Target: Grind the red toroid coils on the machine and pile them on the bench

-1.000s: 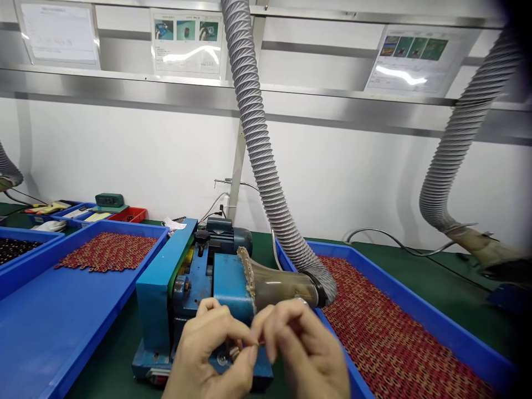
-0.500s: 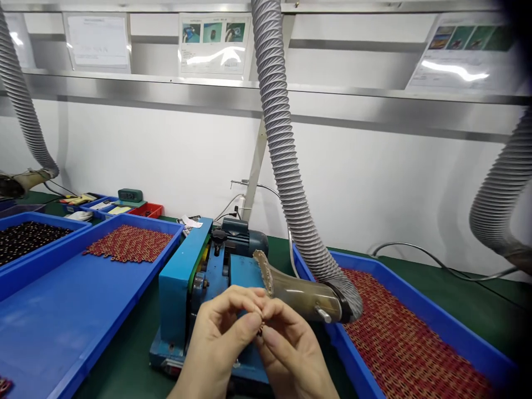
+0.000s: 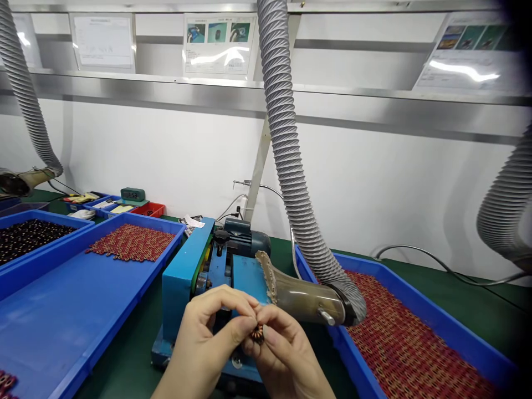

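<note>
A small ring-shaped coil point(image 3: 258, 333) wound with copper wire sits between the fingertips of both hands. My left hand point(image 3: 216, 327) pinches it from the left, thumb and forefinger closed at its upper edge. From the right, my right hand point(image 3: 282, 338) grips it with thumb and fingers. Both hands are in front of a blue belt machine point(image 3: 249, 271) with a motor point(image 3: 245, 237). Behind the fingers, part of the machine's front is hidden. A translucent suction nozzle point(image 3: 307, 296) with a ragged mouth points at the machine from the right.
On the right, a blue tray point(image 3: 449, 327) holds rows of red-and-copper coils. To the left, another blue tray point(image 3: 70, 299) has a patch of similar coils at its far end. A grey hose point(image 3: 286, 144) hangs down to the nozzle. A small clock point(image 3: 132, 194) stands at the back.
The coil has turned and more of its ringed face shows between the fingers. My left hand has shifted slightly left; the whole view has moved a little.
</note>
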`<state>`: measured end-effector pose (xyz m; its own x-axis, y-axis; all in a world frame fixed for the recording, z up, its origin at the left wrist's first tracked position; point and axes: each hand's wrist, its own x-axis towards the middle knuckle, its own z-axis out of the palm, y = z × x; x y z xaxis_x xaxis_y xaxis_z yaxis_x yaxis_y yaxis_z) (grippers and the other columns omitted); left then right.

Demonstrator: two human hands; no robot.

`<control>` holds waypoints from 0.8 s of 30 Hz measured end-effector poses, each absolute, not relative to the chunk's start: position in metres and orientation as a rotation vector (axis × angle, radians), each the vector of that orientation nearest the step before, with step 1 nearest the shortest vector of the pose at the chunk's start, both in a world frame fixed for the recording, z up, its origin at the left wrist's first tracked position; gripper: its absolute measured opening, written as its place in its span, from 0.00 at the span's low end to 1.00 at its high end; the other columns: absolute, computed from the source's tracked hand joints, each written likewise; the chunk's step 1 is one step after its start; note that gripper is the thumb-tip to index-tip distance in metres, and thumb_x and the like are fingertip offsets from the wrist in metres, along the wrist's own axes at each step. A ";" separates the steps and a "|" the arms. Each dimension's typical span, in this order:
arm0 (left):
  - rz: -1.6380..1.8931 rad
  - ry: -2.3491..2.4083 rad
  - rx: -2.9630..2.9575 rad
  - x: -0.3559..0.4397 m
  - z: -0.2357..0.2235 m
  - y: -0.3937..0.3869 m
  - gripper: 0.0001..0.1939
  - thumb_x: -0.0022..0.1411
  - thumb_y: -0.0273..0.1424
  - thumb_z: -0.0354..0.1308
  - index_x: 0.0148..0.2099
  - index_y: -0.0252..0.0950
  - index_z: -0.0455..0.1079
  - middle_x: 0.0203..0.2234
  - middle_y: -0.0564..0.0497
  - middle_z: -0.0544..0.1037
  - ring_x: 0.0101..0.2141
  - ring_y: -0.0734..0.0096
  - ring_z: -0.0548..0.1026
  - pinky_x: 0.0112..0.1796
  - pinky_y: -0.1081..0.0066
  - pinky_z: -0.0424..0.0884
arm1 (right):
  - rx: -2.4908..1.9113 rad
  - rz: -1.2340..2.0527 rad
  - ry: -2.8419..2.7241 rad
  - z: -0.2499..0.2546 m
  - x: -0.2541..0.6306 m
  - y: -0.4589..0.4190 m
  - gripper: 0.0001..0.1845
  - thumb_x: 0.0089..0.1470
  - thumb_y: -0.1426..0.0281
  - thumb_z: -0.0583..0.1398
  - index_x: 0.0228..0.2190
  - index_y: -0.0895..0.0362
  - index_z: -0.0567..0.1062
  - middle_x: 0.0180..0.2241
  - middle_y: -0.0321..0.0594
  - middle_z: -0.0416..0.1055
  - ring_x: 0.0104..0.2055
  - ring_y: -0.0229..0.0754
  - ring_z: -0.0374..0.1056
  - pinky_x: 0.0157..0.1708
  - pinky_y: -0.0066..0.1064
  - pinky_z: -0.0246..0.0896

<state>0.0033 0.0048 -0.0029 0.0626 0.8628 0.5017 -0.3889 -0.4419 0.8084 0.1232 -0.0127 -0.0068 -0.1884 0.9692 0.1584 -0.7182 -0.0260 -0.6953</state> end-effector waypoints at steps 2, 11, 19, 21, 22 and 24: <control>1.610 0.489 1.311 0.003 -0.006 0.007 0.07 0.59 0.32 0.65 0.29 0.39 0.76 0.26 0.54 0.78 0.38 0.70 0.76 0.41 0.76 0.71 | -0.412 1.601 -0.781 -0.006 0.122 -0.012 0.08 0.42 0.70 0.74 0.26 0.57 0.82 0.27 0.36 0.73 0.27 0.33 0.71 0.31 0.19 0.68; 1.624 0.627 1.654 -0.016 -0.003 0.006 0.13 0.56 0.23 0.65 0.39 0.50 0.77 0.38 0.59 0.79 0.46 0.73 0.75 0.49 0.79 0.67 | -0.406 1.617 -0.622 -0.002 0.129 -0.010 0.11 0.38 0.73 0.76 0.27 0.59 0.82 0.29 0.36 0.76 0.28 0.32 0.73 0.32 0.18 0.71; 1.520 0.705 1.792 0.000 -0.002 0.006 0.14 0.54 0.19 0.63 0.36 0.45 0.77 0.37 0.56 0.80 0.42 0.72 0.76 0.45 0.77 0.68 | -0.416 1.562 -0.584 -0.005 0.124 -0.009 0.14 0.34 0.74 0.77 0.25 0.59 0.81 0.25 0.34 0.78 0.27 0.32 0.73 0.28 0.17 0.70; 1.530 0.671 1.596 0.003 -0.003 0.007 0.07 0.57 0.24 0.63 0.31 0.42 0.77 0.35 0.54 0.80 0.40 0.71 0.76 0.44 0.76 0.69 | -0.452 1.509 -0.591 -0.006 0.122 -0.009 0.15 0.32 0.73 0.78 0.24 0.59 0.81 0.26 0.34 0.78 0.29 0.33 0.73 0.30 0.18 0.71; 1.513 0.641 1.491 0.003 -0.003 0.007 0.06 0.57 0.26 0.63 0.29 0.41 0.77 0.33 0.53 0.80 0.40 0.70 0.76 0.44 0.76 0.69 | -0.457 1.492 -0.603 -0.006 0.121 -0.010 0.15 0.32 0.73 0.78 0.24 0.60 0.81 0.27 0.34 0.78 0.30 0.34 0.74 0.32 0.19 0.72; 1.470 0.586 1.286 0.005 -0.003 0.007 0.07 0.57 0.30 0.65 0.26 0.39 0.76 0.30 0.52 0.79 0.40 0.69 0.75 0.43 0.76 0.69 | -0.441 1.493 -0.640 -0.006 0.120 -0.011 0.14 0.33 0.73 0.77 0.24 0.60 0.81 0.27 0.35 0.78 0.30 0.35 0.74 0.33 0.20 0.72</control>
<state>0.0054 0.0068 -0.0027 0.1258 0.9062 0.4036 -0.3798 -0.3319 0.8635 0.1203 -0.0109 -0.0055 -0.0363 0.9922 0.1192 -0.7703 0.0482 -0.6358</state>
